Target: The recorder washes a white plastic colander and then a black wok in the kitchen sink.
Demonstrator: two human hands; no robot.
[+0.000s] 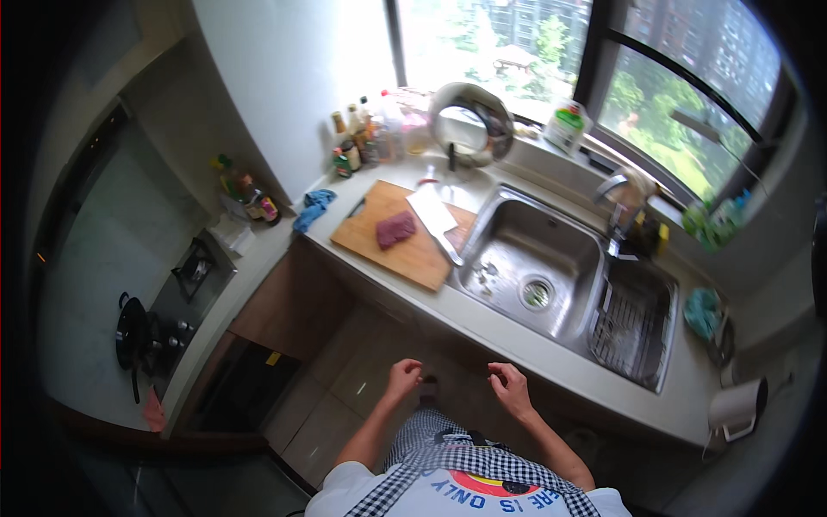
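Observation:
My left hand [406, 378] is in the air before my body, short of the counter's front edge, with fingers loosely curled and nothing in it. To its right my right hand [509, 382] hovers too, fingers bent and apart, also without an object. Beyond both hands, a wooden cutting board [362, 242] lies on the counter, left of the sink. On it rests a piece of raw red meat [395, 230]. A cleaver [431, 210] lies to the right of the meat, its handle pointing towards the sink's near left corner.
A double stainless steel sink [530, 252] has a wire rack [623, 333] in its right basin. Bottles [352, 139] and an upright metal lid [471, 123] stand behind the board. A blue cloth [314, 210] lies left. A black pan [132, 329] is on the stove; an electric kettle [738, 407] stands right.

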